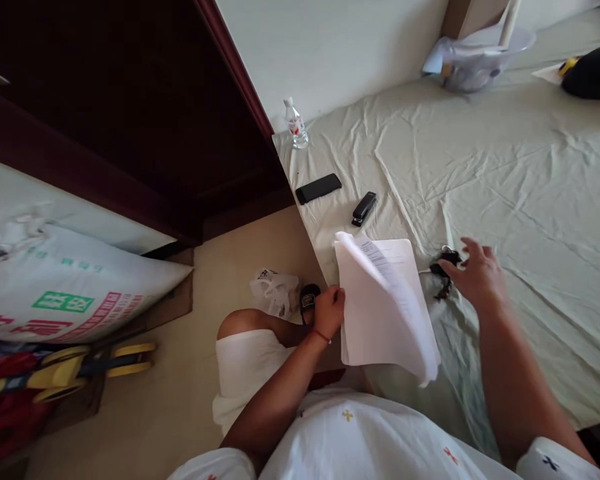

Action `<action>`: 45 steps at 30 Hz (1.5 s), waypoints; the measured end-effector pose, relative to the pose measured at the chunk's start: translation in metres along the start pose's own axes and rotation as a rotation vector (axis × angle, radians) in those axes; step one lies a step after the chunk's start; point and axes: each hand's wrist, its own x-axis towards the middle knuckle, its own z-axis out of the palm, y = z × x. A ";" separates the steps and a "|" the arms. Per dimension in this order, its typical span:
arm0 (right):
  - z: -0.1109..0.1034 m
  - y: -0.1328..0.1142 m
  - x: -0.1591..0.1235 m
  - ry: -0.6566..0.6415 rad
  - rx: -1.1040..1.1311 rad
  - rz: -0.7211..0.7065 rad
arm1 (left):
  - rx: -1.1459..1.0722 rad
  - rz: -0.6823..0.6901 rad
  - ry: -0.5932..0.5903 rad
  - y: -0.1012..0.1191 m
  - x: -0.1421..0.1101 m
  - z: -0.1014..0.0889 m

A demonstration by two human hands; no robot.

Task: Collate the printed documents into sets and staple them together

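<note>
My left hand (330, 310) is closed on the left edge of a stack of white paper sheets (380, 307) at the front of the cloth-covered table. The top sheet is lifted and curls over to the right, blurred by motion, and a page with printed lines shows beneath it. To the right of the paper, my right hand (481, 277) has its fingers apart, thumb and fingertips close beside a small black object (445, 261) with a dark trailing end; I cannot tell if they touch. Beyond the paper lies a black stapler (364, 209).
A flat black case or phone (319, 189) and a clear plastic bottle (296, 125) lie and stand near the table's left edge. A translucent basin (473, 70) sits at the back. On the floor are a plastic bag (275, 291) and a large white sack (70, 287).
</note>
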 end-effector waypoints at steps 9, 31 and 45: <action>0.054 0.002 0.004 0.011 0.544 -0.015 | 0.064 0.087 0.066 -0.008 -0.001 0.001; 0.045 0.010 0.000 -0.146 0.479 -0.088 | 0.091 0.098 0.121 0.016 0.008 0.027; 0.032 0.017 -0.003 -0.655 0.747 -0.117 | 0.131 0.104 0.169 0.010 0.007 0.029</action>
